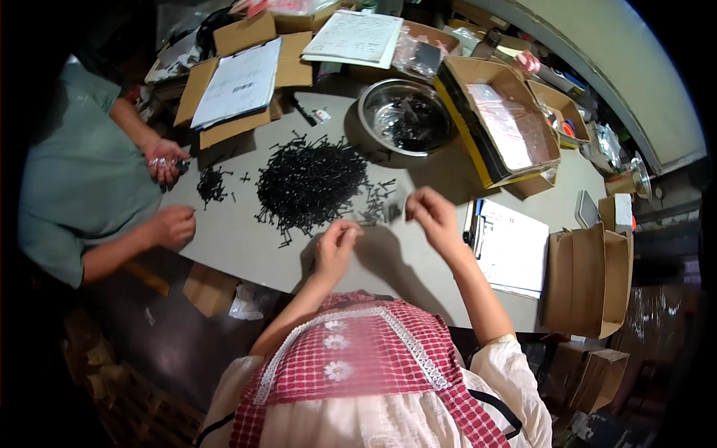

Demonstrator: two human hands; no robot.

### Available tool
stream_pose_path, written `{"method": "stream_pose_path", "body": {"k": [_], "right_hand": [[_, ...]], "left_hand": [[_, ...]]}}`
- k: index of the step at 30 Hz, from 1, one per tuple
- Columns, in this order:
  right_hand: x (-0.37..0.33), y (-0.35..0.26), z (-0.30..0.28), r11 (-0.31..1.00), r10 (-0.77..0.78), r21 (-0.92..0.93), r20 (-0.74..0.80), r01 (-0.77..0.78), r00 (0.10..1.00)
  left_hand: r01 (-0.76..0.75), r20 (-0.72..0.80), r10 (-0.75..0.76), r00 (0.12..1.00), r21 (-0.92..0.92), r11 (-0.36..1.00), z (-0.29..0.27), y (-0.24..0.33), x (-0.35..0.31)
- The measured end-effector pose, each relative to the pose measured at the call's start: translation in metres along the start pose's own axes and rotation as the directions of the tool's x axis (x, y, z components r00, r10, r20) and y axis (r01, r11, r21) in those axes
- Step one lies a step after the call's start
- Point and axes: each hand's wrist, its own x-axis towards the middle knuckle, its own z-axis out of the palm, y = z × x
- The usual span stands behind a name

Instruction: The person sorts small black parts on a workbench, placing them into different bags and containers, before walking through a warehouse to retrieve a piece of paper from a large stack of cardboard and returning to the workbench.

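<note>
A large heap of black screw-like pieces (310, 183) lies on the grey table, with a looser scatter of them (381, 190) along its right side. My right hand (435, 218) is closed in a pinch just right of that scatter. From its fingertips hangs what looks like a small clear plastic bag (393, 213), blurred, with dark bits showing in or through it. Below the heap's lower right edge, my left hand (336, 250) is closed, thumb against fingers; whatever it pinches is too small to make out.
At left, a co-worker's open hand (166, 160) holds small pieces beside a little pile (212, 184). A metal bowl (407, 151) stands behind my right hand, near an open carton (448, 93). A clipboard with paper (511, 250) and a cardboard box (586, 280) are at right.
</note>
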Motion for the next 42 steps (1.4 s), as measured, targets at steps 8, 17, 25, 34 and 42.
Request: {"method": "stream_pose_path", "body": {"k": [8,17,25,34,42], "right_hand": [[0.112,-0.067,-0.156,0.500,-0.405,-0.866,-0.212,0.021,0.889],[0.136,-0.042,-0.225,0.638,0.285,-0.679,-0.231,-0.364,0.930],[0.108,-0.047,-0.238,0.890,0.200,-0.362,-0.235,-0.276,0.951],[0.009,-0.092,-0.079,0.996,-0.048,-0.074,-0.035,0.046,0.998],[-0.048,-0.072,0.000,0.975,0.174,0.093,0.251,-0.202,0.952]], "left_hand": [[-0.026,-0.061,0.029,0.998,0.062,0.998,-0.012,-0.002,-0.006],[0.016,-0.048,-0.014,0.999,0.030,0.999,-0.011,-0.006,-0.006],[-0.049,-0.055,0.053,0.997,0.066,0.997,-0.010,0.006,-0.007],[-0.364,0.126,0.343,0.931,0.219,0.905,0.025,0.088,0.009],[-0.221,0.193,0.170,0.967,0.291,0.931,0.037,0.125,-0.005]]}}
